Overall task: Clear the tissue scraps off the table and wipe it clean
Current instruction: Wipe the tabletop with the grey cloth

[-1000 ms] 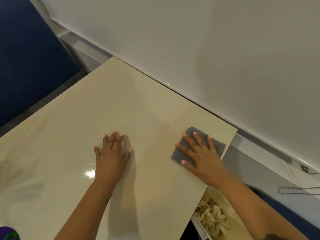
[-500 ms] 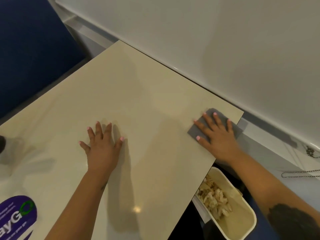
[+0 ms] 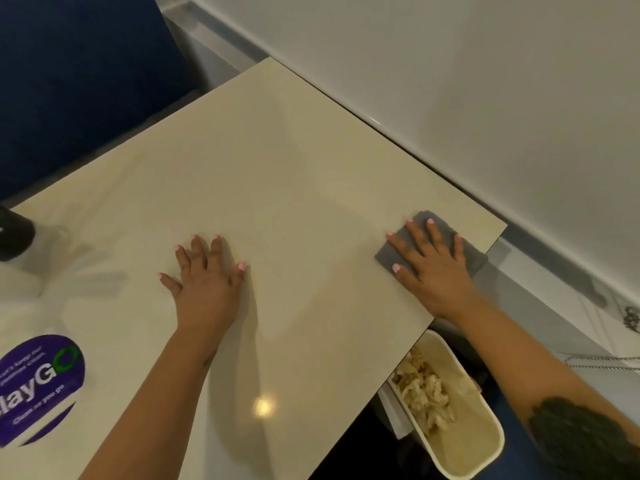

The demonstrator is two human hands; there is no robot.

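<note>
A glossy cream table (image 3: 294,174) fills the view. My right hand (image 3: 434,268) presses flat, fingers spread, on a grey cloth (image 3: 388,252) at the table's right edge near the far right corner; part of the cloth hangs past the edge. My left hand (image 3: 204,282) rests flat on the bare tabletop in the middle, fingers straight. Below the table's right edge stands a cream bin (image 3: 481,445) holding crumpled tissue scraps (image 3: 424,393). No scraps show on the tabletop.
A purple round sticker (image 3: 38,386) lies on the table at the lower left. A dark object (image 3: 14,233) stands at the left edge. A white wall (image 3: 450,81) runs along the far side, with a blue surface (image 3: 69,81) at the upper left.
My right hand slid the grey cloth toward the table's right edge, where it now overhangs. My left hand stays flat on the table. The view shifted, showing the bin and sticker.
</note>
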